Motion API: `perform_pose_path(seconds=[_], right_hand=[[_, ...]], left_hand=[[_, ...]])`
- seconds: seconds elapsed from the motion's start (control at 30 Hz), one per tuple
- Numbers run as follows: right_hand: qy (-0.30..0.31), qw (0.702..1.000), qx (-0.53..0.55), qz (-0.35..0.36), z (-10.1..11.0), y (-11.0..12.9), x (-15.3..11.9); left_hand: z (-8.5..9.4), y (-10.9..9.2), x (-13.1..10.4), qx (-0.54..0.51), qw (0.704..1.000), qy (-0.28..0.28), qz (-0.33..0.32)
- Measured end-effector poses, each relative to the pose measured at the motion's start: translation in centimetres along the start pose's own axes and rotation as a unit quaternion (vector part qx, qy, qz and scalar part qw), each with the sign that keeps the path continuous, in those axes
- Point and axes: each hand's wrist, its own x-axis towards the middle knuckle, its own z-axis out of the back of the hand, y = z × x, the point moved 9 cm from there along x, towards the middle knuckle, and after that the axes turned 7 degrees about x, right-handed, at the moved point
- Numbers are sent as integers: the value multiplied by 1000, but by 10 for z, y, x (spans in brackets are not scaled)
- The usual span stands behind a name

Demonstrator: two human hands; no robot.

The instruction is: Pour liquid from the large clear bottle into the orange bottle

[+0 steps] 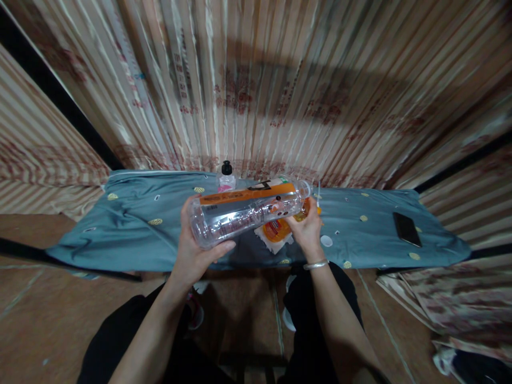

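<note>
At the left of the frame we see a black pole (60, 90) slanting down before a pleated curtain (260, 69), which fills the upper frame and bears reddish printed motifs. Below it, across the middle, runs a long table (128, 224) draped in a blue-green cloth (372, 240) with small yellow figures. Left of centre we find the left hand (196, 250), its grip curved round the base of a large clear bottle (248, 213), thumb spread along the lower side; its fingers are largely hidden from us. Just behind, a small bottle (226, 181) with a black top stands upright near the table's far edge. The large bottle lies tilted in mid-frame, raised in front of the table, its base to the left, its orange-banded label upward and its white cap (304, 189) to the right. Under its right half we note an orange item (277, 230), partly covered, on a whitish sheet (277, 247). The right hand (307, 229) closes its grip about the neck end, fingers partly concealed; a silvery bracelet (316, 265) circles the wrist. Beside it lies a white disc (326, 241); at far right, a dark phone (407, 229).
</note>
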Motion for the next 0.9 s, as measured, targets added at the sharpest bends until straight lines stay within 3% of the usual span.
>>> perform_pose_path(seconds=[0.27, 0.7, 0.9], right_hand=[[3, 1000, 5, 6, 0, 1, -1], [-3, 1000, 0, 13, -1, 1, -1], [2, 1000, 0, 6, -1, -1, -1]], left_hand=[[-4, 7, -4, -37, 998, 31, 41], [1, 3, 1, 4, 1000, 2, -12], [-1, 1, 0, 7, 1000, 12, 7]])
